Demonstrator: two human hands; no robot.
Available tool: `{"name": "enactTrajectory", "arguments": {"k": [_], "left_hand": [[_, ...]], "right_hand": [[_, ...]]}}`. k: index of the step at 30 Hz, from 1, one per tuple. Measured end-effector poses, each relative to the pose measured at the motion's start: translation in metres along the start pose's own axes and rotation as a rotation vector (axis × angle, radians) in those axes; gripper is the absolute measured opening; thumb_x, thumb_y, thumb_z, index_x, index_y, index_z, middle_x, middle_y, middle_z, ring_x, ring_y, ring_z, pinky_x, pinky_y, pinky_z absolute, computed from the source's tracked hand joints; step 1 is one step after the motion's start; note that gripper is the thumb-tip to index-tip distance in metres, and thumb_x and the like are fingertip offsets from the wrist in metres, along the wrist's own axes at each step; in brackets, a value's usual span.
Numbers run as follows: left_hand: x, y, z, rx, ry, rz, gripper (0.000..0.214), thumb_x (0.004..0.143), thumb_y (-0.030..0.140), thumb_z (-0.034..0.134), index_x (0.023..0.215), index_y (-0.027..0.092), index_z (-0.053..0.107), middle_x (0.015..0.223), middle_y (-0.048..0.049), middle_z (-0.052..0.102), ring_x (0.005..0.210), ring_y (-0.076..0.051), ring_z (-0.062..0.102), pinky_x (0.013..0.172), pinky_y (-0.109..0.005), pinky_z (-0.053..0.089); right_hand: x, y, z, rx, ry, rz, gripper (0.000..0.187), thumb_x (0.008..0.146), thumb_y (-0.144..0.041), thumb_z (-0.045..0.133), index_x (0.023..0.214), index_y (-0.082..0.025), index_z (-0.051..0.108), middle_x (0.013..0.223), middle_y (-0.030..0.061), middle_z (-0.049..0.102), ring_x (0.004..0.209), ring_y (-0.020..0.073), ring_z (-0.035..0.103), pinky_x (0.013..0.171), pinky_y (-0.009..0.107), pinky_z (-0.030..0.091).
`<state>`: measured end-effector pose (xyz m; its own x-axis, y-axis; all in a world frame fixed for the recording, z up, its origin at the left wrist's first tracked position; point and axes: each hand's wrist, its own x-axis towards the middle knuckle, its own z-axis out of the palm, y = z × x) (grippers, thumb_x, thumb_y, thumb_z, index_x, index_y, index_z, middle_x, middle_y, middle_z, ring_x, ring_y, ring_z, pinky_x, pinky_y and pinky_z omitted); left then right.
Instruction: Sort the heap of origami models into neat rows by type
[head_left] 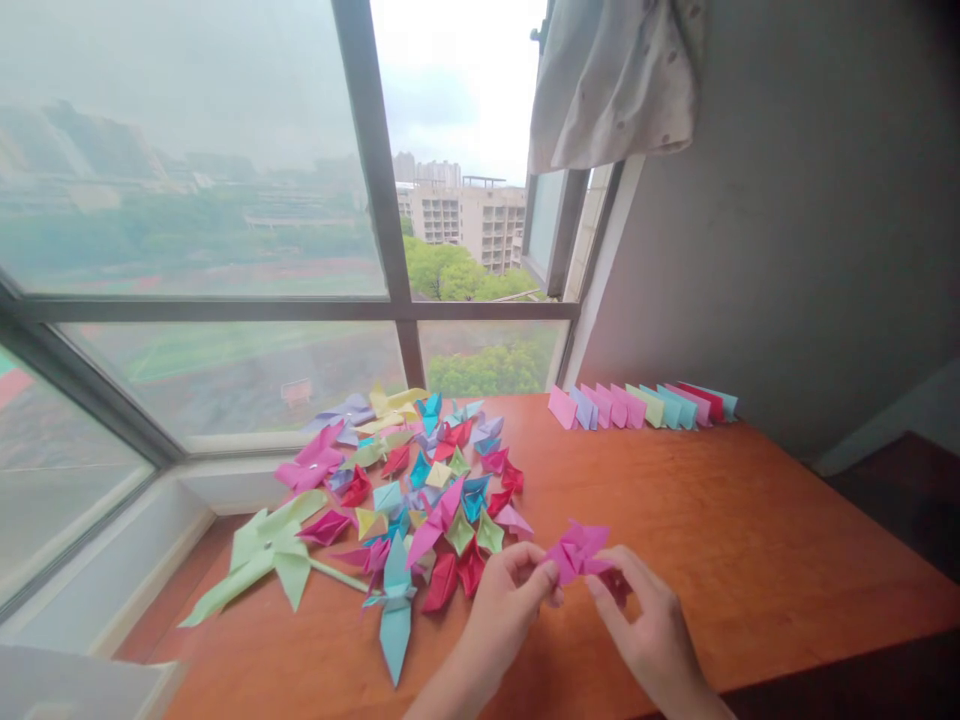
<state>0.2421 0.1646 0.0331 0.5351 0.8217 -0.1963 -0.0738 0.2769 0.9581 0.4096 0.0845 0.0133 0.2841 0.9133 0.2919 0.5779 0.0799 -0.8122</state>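
You can read no text, label, brand, number or sign anywhere in this view. The distant buildings [491, 222] are too small and soft for you to pick out any lettering on them.
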Motion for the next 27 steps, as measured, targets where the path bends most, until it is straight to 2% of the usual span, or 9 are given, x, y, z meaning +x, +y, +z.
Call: {"name": "enactTrajectory", "arguments": {"k": [3,6,9,11,14,17,20,27], "left_hand": [[0.001,-0.003,0.001,0.001,-0.006,0.017,0.038,0.078,0.052,0.069,0.074,0.015,0.061,0.059,-0.0008,0.063,0.051,-0.010,0.048,0.049,-0.020,0.029],[-0.001,-0.011,0.000,0.038,-0.002,0.074,0.034,0.081,0.049,0.065,0.081,0.015,0.063,0.062,-0.0007,0.063,0.056,-0.013,0.053,0.053,-0.021,0.036],[-0.009,-0.023,-0.003,0.199,-0.027,0.151,0.028,0.087,0.043,0.060,0.083,0.016,0.065,0.068,-0.0020,0.065,0.065,-0.016,0.059,0.061,-0.024,0.041],[-0.016,-0.030,-0.004,0.361,-0.055,0.193,0.025,0.090,0.037,0.055,0.082,0.016,0.067,0.068,-0.0028,0.066,0.067,-0.017,0.058,0.063,-0.025,0.041],[-0.024,-0.034,-0.003,0.560,-0.059,0.249,0.021,0.091,0.029,0.054,0.083,0.018,0.069,0.071,-0.0035,0.068,0.069,-0.017,0.058,0.066,-0.025,0.039],[-0.026,-0.033,-0.001,0.665,-0.075,0.281,0.020,0.090,0.026,0.054,0.081,0.018,0.070,0.073,-0.0043,0.068,0.071,-0.018,0.057,0.067,-0.026,0.038],[-0.025,-0.033,-0.001,0.693,-0.086,0.292,0.022,0.091,0.026,0.052,0.080,0.018,0.069,0.072,-0.0049,0.068,0.071,-0.018,0.057,0.065,-0.026,0.037],[-0.023,-0.038,-0.003,0.709,-0.082,0.291,0.019,0.090,0.024,0.053,0.080,0.019,0.069,0.071,-0.0040,0.067,0.070,-0.018,0.056,0.066,-0.027,0.036]], "right_hand": [[0.006,-0.003,0.006,-0.088,-0.021,-0.006,0.025,0.091,-0.042,0.053,0.079,-0.023,0.064,0.070,0.0029,0.064,0.062,0.0174,0.058,0.061,0.028,0.046],[0.022,0.013,0.002,-0.201,0.052,-0.001,0.029,0.092,-0.044,0.049,0.080,-0.022,0.063,0.070,0.0035,0.064,0.062,0.0175,0.057,0.062,0.028,0.045],[0.055,0.039,-0.008,-0.391,0.186,0.037,0.033,0.092,-0.046,0.046,0.076,-0.021,0.061,0.072,0.0052,0.066,0.063,0.0180,0.057,0.062,0.028,0.041],[0.083,0.054,-0.013,-0.544,0.228,0.089,0.031,0.091,-0.043,0.047,0.075,-0.021,0.062,0.076,0.0061,0.067,0.066,0.0179,0.057,0.059,0.027,0.035],[0.124,0.067,-0.013,-0.722,0.194,0.192,0.027,0.092,-0.038,0.048,0.082,-0.020,0.065,0.082,0.0057,0.068,0.066,0.0156,0.057,0.055,0.026,0.027],[0.152,0.071,-0.006,-0.816,0.154,0.237,0.027,0.094,-0.036,0.047,0.087,-0.019,0.067,0.086,0.0071,0.069,0.067,0.0141,0.056,0.055,0.026,0.024],[0.164,0.075,0.001,-0.842,0.146,0.244,0.032,0.095,-0.036,0.045,0.089,-0.016,0.069,0.087,0.0100,0.068,0.066,0.0140,0.056,0.055,0.026,0.024],[0.172,0.085,0.008,-0.843,0.150,0.235,0.034,0.095,-0.040,0.046,0.096,-0.016,0.070,0.086,0.0118,0.068,0.071,0.0164,0.056,0.056,0.026,0.026]]}}
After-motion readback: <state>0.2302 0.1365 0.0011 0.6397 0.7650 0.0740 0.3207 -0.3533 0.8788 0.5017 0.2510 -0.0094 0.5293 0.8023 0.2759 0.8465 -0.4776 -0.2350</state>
